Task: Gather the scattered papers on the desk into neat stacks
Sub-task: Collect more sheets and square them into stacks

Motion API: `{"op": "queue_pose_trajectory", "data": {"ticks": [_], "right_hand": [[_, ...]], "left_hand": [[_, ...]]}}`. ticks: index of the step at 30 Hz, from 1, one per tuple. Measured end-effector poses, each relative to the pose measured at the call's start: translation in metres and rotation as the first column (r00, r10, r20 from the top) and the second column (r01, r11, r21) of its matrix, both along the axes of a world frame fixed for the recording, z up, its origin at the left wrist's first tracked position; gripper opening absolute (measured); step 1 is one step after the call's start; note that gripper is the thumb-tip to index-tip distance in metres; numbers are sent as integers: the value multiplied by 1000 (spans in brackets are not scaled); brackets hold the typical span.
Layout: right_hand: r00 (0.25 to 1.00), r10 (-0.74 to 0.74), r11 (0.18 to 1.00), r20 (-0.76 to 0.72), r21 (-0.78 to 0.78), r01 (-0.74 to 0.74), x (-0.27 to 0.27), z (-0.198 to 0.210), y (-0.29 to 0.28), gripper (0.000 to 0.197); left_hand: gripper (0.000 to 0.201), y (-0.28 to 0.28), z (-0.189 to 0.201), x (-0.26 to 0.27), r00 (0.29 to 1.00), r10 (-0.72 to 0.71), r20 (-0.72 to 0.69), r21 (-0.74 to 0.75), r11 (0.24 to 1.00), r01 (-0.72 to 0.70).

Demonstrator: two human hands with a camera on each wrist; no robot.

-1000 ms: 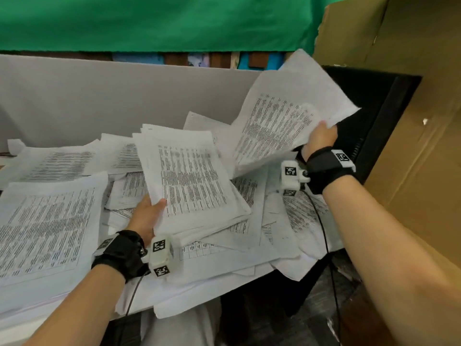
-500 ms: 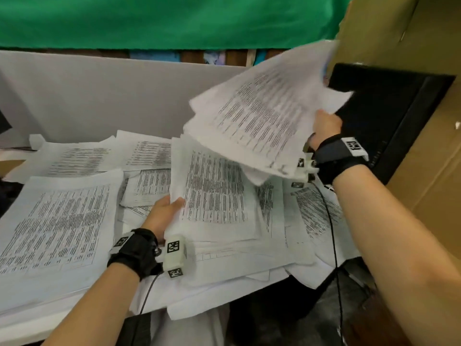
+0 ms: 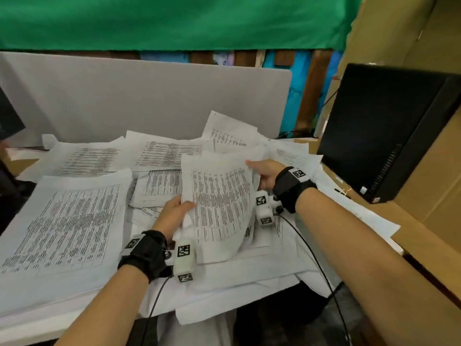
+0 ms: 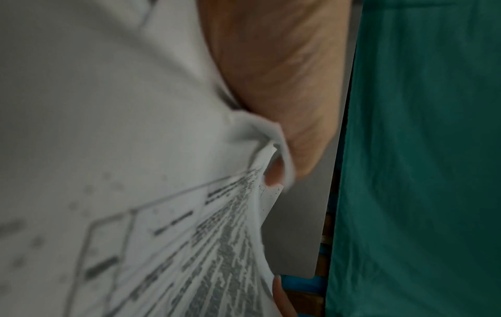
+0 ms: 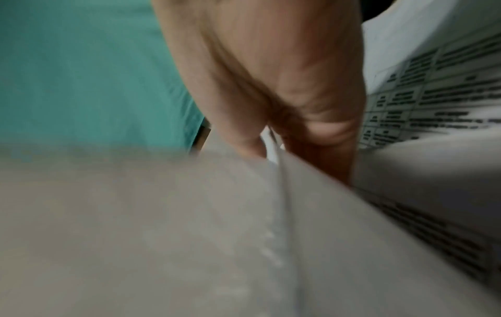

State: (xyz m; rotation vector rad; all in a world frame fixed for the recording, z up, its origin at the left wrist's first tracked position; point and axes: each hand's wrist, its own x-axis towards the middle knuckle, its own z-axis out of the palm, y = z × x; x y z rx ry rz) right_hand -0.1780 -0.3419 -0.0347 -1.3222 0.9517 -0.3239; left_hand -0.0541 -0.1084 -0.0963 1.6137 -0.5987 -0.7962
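While both hands [image 3: 172,216] work at the middle of the table, I record the following. My left hand grips the lower left edge of a bundle of printed sheets [image 3: 219,203], thumb on top and fingers under; the left wrist view confirms a fingertip [image 4: 273,173] curled behind the crumpled paper corner. My right hand [image 3: 265,174] holds the same bundle at its upper right edge, thumb laid on the printed face and fingers behind it; in the right wrist view the fingers are pressed against paper, though the picture is blurred. The bundle is raised and bowed between the two hands, above the loose papers [image 3: 159,186] lying under it.

Left of the hands, a larger stack of printed pages [image 3: 67,226] lies flat near the table's front edge. Further sheets [image 3: 164,153] are spread toward the back, some overlapping, and several hang over the front edge [image 3: 224,303]. A grey partition panel [image 3: 149,96] stands behind the table, with green cloth [image 3: 174,21] above it. To the right a black computer case [image 3: 389,131] rests on cardboard [image 3: 424,236]. Black straps with printed markers sit on both wrists.
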Motion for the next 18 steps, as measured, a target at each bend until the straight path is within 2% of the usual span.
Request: {"op": "queue_pose_trajectory", "data": {"ticks": [2,5,7,8,9,10,11,14,15,18], "right_hand": [[986,167,984,-21,60,-165,-13,7,11,25],[924,376,924,-65,102,-368,-38,9,17,23],[877,451,892,-165,42,-450,-50,3,20,30],[862,428,884,-271,-76,-462,-54,1,19,35],[861,328,862,-388,-251,-441,-57,-1,19,40],[868,200,809,-455,-423,-408,-58,-5,15,46],[875,124,784,-468,-494,-375,-60,-5,15,51],[856,109,810,-506,-454,-371,-60,-13,13,64],[829,75,790,-554,-475,-389,-60,-14,15,64],[791,0,712,-612,-555,-430,-57,-13,19,43]], "left_hand": [[50,0,0,-1,999,32,-10,12,999,-32],[48,-4,-2,3,990,132,-48,-1,991,-132],[43,-6,-3,5,981,167,-94,-15,985,-170],[39,-7,-6,7,976,167,-138,-30,985,-173],[34,-9,-9,9,972,158,-176,-46,985,-168],[31,-9,-10,8,967,135,-215,-69,986,-153],[31,-8,-9,6,964,120,-236,-86,986,-144],[42,-5,-4,-1,964,62,-259,-151,983,-104],[46,-5,-1,-2,962,71,-264,-169,979,-118],[65,-4,3,-3,959,96,-265,-183,972,-148]]}}
